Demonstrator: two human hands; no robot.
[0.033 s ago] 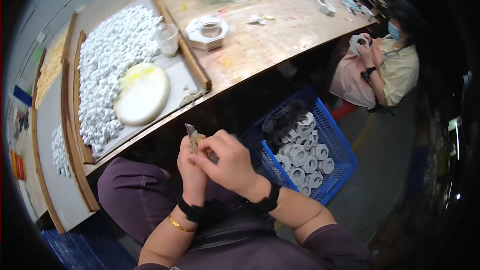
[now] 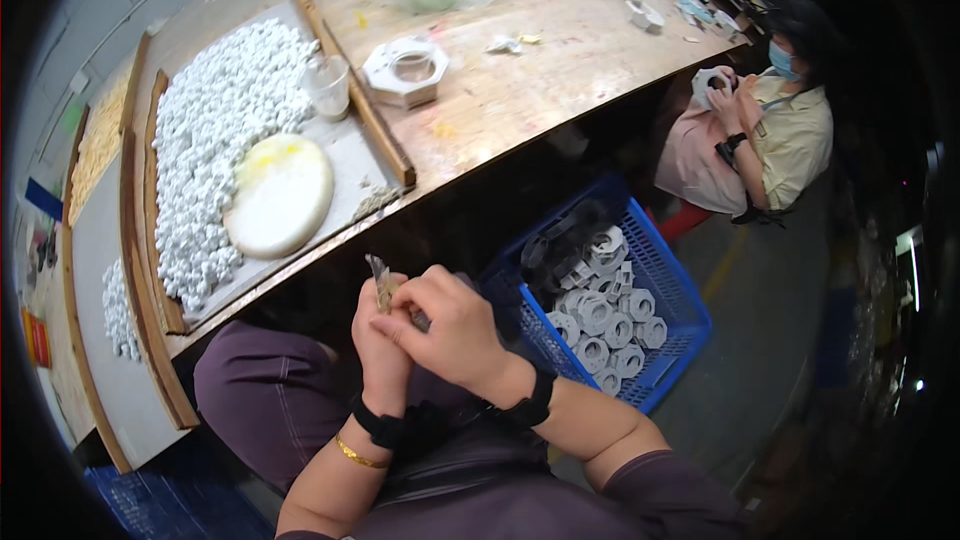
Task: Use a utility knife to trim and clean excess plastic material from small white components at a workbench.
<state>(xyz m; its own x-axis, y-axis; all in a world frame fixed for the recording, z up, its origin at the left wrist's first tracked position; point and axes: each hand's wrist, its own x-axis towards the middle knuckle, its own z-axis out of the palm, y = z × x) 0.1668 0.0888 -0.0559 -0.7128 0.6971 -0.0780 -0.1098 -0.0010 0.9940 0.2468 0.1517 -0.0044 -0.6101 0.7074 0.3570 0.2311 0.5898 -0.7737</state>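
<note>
Over my lap, my left hand (image 2: 378, 345) is closed around a slim tool (image 2: 382, 282) with a pointed greyish tip and a tan, worn-looking body. The tip sticks up past the fingers; its exact kind is unclear. My right hand (image 2: 450, 325) overlaps the left, its fingers bent and pressed together against the tool's side. A small dark grey bit (image 2: 420, 320) shows beneath the right fingers, mostly covered. To the right of my hands stands a blue plastic basket (image 2: 672, 332) holding several whitish ring-shaped pieces (image 2: 592, 353) with angular outer edges.
On the bench (image 2: 520, 90) a wood-edged tray area holds many small white pieces (image 2: 225, 90), a round off-white pad (image 2: 280, 205) and a clear cup (image 2: 328, 90). An octagonal grey-white piece (image 2: 405, 70) sits beyond the strip. A seated co-worker (image 2: 790, 130) handles a similar piece at the right.
The view has shifted slightly, so the bench appears a little further left. The tool's tip leans slightly differently, and my right fingers have moved a little over it.
</note>
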